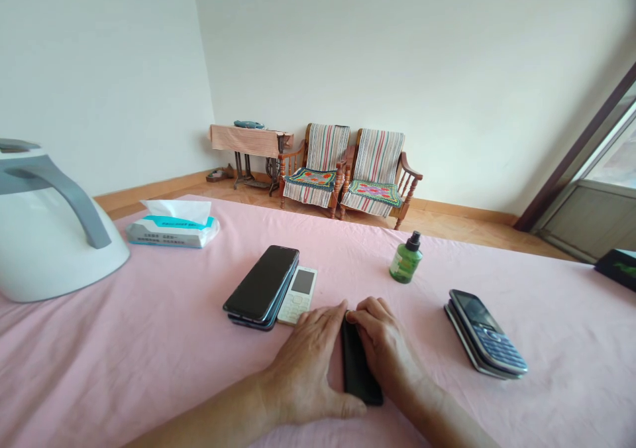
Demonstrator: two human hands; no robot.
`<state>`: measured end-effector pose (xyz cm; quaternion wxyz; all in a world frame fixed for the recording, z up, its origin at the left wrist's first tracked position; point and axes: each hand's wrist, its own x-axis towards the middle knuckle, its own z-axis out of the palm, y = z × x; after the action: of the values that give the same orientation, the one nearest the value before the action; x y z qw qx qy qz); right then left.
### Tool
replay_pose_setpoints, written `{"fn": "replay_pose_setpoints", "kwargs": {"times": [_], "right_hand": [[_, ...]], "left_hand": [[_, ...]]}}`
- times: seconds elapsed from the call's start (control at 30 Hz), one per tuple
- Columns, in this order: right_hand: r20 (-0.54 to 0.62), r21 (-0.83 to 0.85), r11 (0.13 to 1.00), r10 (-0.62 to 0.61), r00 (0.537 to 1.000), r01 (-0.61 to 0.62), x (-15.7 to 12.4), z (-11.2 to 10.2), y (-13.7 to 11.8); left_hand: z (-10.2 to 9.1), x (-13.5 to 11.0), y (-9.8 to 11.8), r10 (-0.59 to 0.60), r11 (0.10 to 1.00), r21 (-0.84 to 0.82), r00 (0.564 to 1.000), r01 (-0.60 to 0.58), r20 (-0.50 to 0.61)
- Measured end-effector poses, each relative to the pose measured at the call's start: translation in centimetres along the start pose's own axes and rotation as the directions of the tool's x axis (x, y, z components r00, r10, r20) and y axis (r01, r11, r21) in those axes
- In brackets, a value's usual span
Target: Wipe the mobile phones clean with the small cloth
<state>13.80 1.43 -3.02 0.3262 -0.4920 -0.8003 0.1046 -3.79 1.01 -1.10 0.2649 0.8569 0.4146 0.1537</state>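
A black phone [358, 372] lies on the pink tablecloth [149, 342] between my two hands. My left hand [308, 362] lies along its left edge, fingers together and thumb at its near end. My right hand [385, 345] curls over its right edge and far end. Both hands grip the phone. A stack of dark smartphones [262, 285] and a white keypad phone [299, 294] sit just beyond my left hand. Two stacked keypad phones [487, 334] rest to the right.
A green spray bottle [406, 259] stands beyond my hands. A tissue pack [173, 226] and a large white appliance with a grey handle [50, 236] are at the left. A dark box [619, 267] sits at the right edge. Two striped chairs [348, 173] stand by the far wall.
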Motion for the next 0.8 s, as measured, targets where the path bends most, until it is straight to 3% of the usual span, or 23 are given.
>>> {"fn": "replay_pose_setpoints", "kwargs": {"times": [0.37,0.6,0.8], "right_hand": [[-0.021,0.017,1.0,0.007,1.0,-0.007,-0.34,0.46,0.01],[-0.03,0.014,1.0,0.008,1.0,-0.008,-0.32,0.64,0.2],[-0.042,0.022,1.0,0.019,0.999,-0.018,-0.46,0.64,-0.13]], "left_hand": [[-0.06,-0.04,-0.02,0.003,1.0,-0.013,1.0,-0.003,-0.021],[0.3,-0.07,-0.32,-0.111,0.994,0.025,0.994,0.11,0.023],[0.08,0.05,-0.1,-0.077,0.993,0.096,0.996,0.073,0.042]]}}
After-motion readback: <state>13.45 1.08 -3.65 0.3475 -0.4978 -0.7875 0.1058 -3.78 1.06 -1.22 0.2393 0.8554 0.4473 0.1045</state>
